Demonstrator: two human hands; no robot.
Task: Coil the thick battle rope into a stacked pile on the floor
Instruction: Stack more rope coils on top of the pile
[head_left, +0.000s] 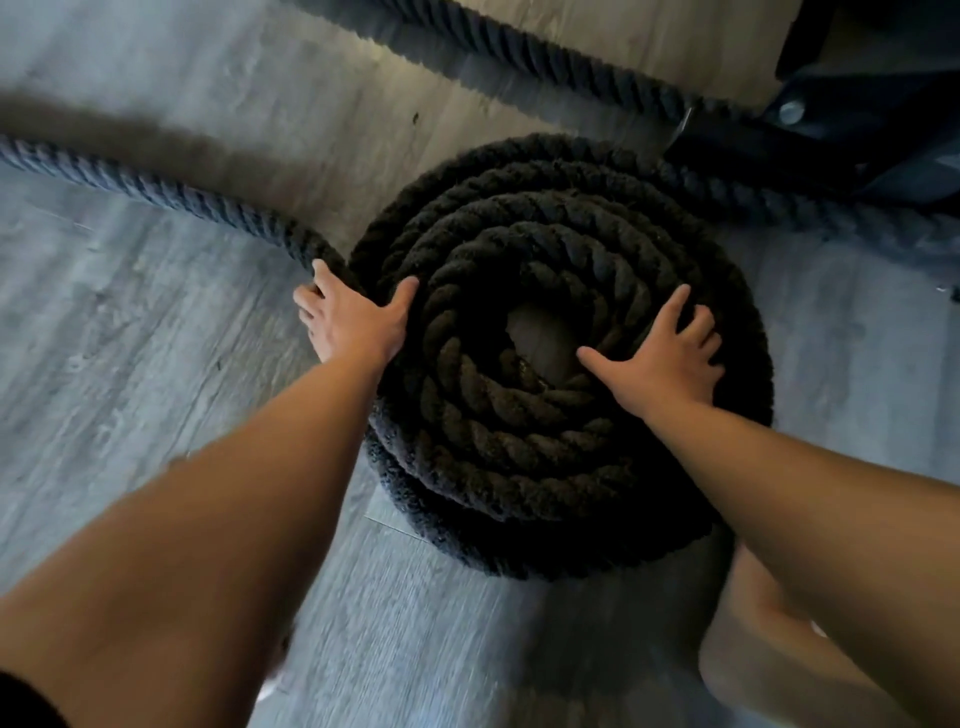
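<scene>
Your battle rope (493, 415) lies mostly wound into a round, stacked coil on the grey plank floor (156, 338), just ahead of you, with a small hole (540, 338) left at its centre where the floor shows through. At least 2 layers are visible, the lower one bulging out at the near-left side. Your left hand (348, 317) rests on the coil's outer left edge, fingers spread and fairly straight, thumb laid across the top turns, pressing rather than gripping. Right there a loose length (156, 189) of the same rope runs in from the left and meets the coil. Your right hand (670, 353) lies flat on the top of the coil, just right of the hole, fingers splayed open and holding nothing. Another stretch (519, 47) of rope crosses the floor beyond the coil, toward a dark metal base (831, 130) at the upper right. Your bare knee (753, 649) sits near the coil's near-right side.
</scene>
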